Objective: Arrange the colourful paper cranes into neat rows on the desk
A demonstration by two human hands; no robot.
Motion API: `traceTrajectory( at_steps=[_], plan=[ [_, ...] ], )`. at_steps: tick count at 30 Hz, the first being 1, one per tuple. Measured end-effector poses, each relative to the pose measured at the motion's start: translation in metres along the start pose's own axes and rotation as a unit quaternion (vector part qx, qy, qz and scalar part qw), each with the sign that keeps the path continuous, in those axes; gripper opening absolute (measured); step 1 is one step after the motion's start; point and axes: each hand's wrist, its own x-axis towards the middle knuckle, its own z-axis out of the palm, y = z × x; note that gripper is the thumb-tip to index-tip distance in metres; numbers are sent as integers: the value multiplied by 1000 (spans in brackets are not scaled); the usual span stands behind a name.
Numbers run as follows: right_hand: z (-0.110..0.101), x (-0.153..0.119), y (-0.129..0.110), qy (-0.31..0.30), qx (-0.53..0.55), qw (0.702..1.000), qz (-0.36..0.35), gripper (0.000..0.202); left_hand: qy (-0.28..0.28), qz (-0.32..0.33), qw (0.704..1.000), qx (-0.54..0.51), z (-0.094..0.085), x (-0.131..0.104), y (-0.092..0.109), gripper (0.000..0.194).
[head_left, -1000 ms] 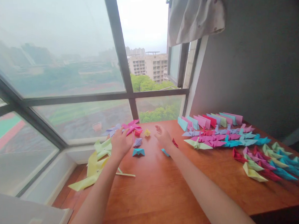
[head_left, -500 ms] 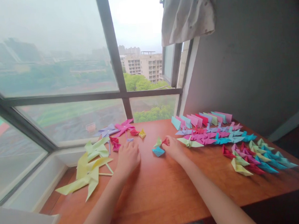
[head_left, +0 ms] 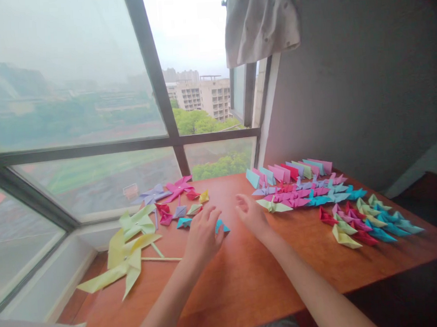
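Note:
Above the middle of the table, my left hand (head_left: 205, 235) curves its fingers downward, spread apart. A blue folded-paper piece (head_left: 222, 227) shows just past its fingertips; whether they touch I cannot tell. Another blue folded-paper piece (head_left: 184, 223) lies left of that hand, partly hidden by it. Beyond are a green-and-red folded piece (head_left: 194, 209), a purple one (head_left: 179, 212), a red one (head_left: 164, 214) and a yellow one (head_left: 204, 196). My right hand (head_left: 253, 215) is raised to the right, fingers loosely bent and apart, with nothing visible in it.
Paper pinwheels (head_left: 126, 258) lie along the table's left side. Rows of origami cranes (head_left: 298, 195), folded paper cards (head_left: 289, 172) and paper boats (head_left: 370, 223) cover the right. A window (head_left: 172, 136) rises behind the table (head_left: 247, 275), with a curtain (head_left: 263, 22) above.
My right hand has let go of a small red paper piece. The blue and green pieces in the middle now lie further left, among the others. My left hand has shifted right, and the view has turned slightly.

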Motion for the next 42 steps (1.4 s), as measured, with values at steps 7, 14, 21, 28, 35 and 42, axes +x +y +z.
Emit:
traceTrajectory(
  at_steps=[7,14,21,28,35,42],
  plan=[
    [-139,3,15,151,-365,917,-52,38,-75,36,993,-78,37,28,50,53],
    [-194,26,34,80,-537,835,82,48,-73,35,992,-100,82,74,100,60],
    [-187,47,38,22,-532,839,112,52,-64,-1,994,-86,116,106,119,64],
    [-179,58,40,-2,-541,830,134,49,-62,-8,994,-91,128,117,123,54],
    [-168,72,29,-24,-559,813,161,38,-67,-2,992,-109,134,120,120,50],
    [-156,80,23,-25,-574,799,180,44,-68,-5,992,-104,132,117,114,48]
  ],
)
